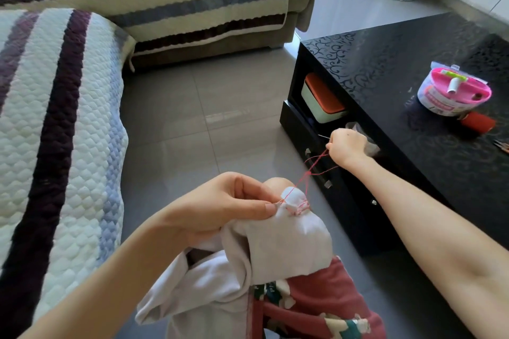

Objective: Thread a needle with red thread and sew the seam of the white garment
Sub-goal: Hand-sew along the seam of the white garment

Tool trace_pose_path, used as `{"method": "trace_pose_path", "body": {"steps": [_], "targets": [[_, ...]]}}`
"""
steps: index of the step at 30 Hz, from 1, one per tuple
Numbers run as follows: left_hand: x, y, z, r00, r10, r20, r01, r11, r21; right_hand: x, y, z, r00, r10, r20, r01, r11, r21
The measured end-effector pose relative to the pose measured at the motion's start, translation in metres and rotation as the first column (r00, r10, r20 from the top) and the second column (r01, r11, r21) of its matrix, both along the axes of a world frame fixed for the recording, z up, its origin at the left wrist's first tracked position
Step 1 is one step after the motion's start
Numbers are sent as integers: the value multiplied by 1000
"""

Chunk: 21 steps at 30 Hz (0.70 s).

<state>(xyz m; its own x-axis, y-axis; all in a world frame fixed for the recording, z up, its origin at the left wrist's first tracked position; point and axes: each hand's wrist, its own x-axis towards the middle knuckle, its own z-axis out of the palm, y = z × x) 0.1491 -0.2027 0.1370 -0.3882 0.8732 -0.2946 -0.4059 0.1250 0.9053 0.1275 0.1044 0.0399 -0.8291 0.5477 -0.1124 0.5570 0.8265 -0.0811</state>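
Observation:
The white garment (278, 239) lies bunched over my knee, with a line of red stitches at its top edge. My left hand (223, 201) pinches the fabric just left of those stitches. Red thread (308, 172) runs taut from the seam up and right, looping and crossing itself. My right hand (347, 147) is raised away from the garment and pinches the needle (322, 136), whose thin tip points left from my fingers. A red thread spool (478, 122) lies on the black table.
The black glossy coffee table (385, 77) stands to the right, holding a pink sewing kit tub (454, 92). A box with an orange lid (322, 98) sits in its side shelf. A striped quilted sofa (55, 118) fills the left and back. Grey floor tiles (206, 107) lie between.

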Motion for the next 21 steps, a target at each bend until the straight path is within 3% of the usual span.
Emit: {"method": "trace_pose_path", "body": {"steps": [2,4,5,6,8,10,12,15,21], "targets": [[2,1,-1,1000,14,7,-14,1000,-2,3,-3,1,999,-28,-33,27,999,-16],[3,4,-2,999,32,10,-32,999,-19,12,-22,30,977,77,-199,-135,945,-297],[3,5,-2,999,40,2,-40,999,-30,24,-38,53,951,110,-290,-251,822,-511],[3,7,-3,999,50,-11,-50,998,-36,35,-53,77,933,153,-326,-345,640,-687],[4,10,-1,997,66,-27,-68,996,-52,60,-78,119,873,388,-297,-440,360,-823],[4,12,0,997,59,-58,-63,996,-68,72,-86,132,772,576,-268,-459,215,-862],[4,13,2,996,38,-77,-43,997,-67,74,-85,129,745,613,-262,-469,201,-860],[5,14,4,996,31,-85,-36,997,-64,73,-82,123,730,609,-309,-551,258,-794],[3,16,7,996,-3,-88,-3,997,-75,74,-85,125,675,626,-389,-644,244,-725]]}}
